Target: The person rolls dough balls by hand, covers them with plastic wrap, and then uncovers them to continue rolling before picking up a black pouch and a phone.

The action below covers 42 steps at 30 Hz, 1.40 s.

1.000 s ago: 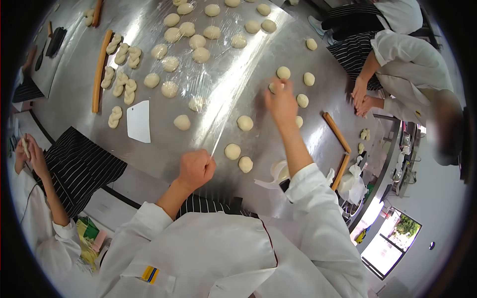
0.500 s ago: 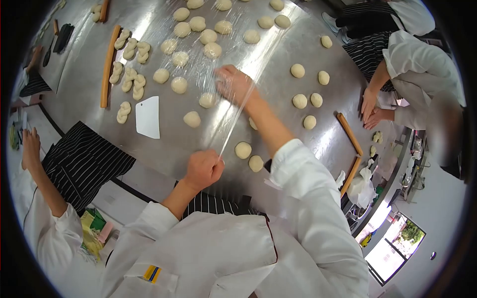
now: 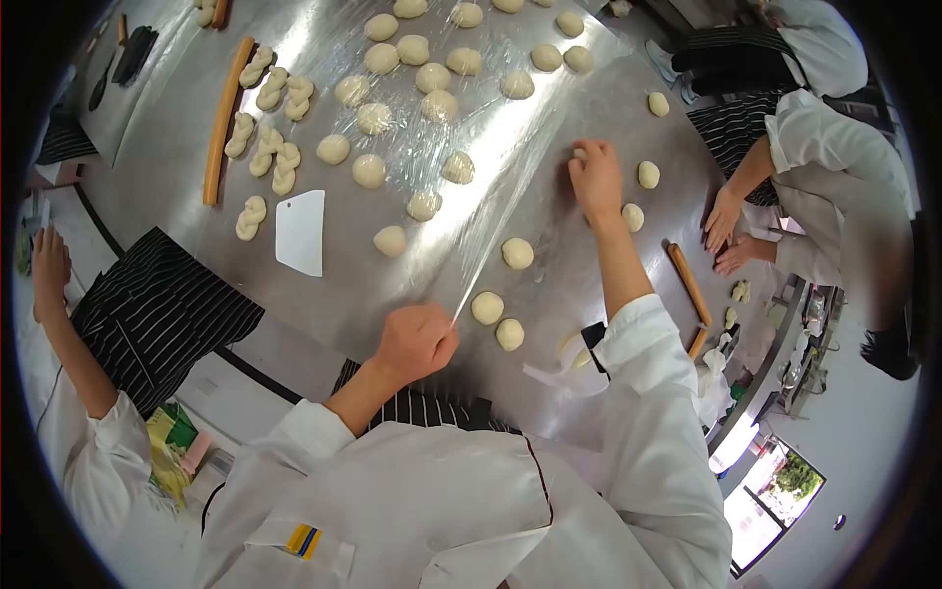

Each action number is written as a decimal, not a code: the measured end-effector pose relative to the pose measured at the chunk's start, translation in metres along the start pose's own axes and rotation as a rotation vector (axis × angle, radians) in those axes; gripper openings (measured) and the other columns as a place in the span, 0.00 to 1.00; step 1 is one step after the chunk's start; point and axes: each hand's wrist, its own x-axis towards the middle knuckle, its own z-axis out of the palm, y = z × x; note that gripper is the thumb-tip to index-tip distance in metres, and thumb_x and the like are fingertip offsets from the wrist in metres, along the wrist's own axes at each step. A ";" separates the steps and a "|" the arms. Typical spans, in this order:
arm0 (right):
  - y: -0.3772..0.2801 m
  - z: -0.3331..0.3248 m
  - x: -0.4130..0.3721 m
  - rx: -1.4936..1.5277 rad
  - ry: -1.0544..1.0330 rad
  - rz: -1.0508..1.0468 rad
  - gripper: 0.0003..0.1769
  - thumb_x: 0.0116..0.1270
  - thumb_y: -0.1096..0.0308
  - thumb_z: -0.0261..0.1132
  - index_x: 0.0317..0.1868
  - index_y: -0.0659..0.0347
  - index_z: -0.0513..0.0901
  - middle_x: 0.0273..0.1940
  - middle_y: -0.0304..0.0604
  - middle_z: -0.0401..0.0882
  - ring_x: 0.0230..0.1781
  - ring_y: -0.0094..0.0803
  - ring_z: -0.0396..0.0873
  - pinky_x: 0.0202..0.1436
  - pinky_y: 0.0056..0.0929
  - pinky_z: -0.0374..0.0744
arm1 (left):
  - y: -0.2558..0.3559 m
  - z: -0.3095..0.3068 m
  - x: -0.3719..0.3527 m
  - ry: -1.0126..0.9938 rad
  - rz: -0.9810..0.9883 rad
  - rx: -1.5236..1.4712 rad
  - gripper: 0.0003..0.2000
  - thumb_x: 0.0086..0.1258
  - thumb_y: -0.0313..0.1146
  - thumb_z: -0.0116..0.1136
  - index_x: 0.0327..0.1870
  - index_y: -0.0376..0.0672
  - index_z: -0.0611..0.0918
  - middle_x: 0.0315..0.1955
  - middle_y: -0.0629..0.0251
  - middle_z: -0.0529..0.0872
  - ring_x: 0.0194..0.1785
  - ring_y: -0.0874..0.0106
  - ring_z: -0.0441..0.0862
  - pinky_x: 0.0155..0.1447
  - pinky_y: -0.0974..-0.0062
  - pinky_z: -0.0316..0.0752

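My right hand (image 3: 597,182) has swung off the clear film (image 3: 410,147) to a loose dough ball (image 3: 580,153), leaving a film-covered ball (image 3: 458,167) where it was, so the sheltered cluster has grown by 1. My right fingers curl over the loose dough ball; I can't tell whether they grip it. My left hand (image 3: 417,344) stays clamped on the film's taut, glossy edge. 2 smooth, round balls (image 3: 487,307) lie near it on the shiny metal table (image 3: 363,285).

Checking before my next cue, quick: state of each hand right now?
Left hand: closed, holding plastic wrap.
Right hand: fingers curled at a dough ball; whether it is gripped cannot be told.
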 end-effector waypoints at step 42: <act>-0.122 -0.014 -0.322 0.145 -0.526 -0.142 0.30 0.63 0.66 0.72 0.65 0.50 0.76 0.63 0.42 0.75 0.48 0.49 0.85 0.43 0.42 0.87 | -0.006 -0.007 -0.002 -0.106 -0.139 -0.065 0.14 0.62 0.21 0.65 0.23 0.43 0.70 0.18 0.60 0.72 0.19 0.58 0.73 0.23 0.63 0.66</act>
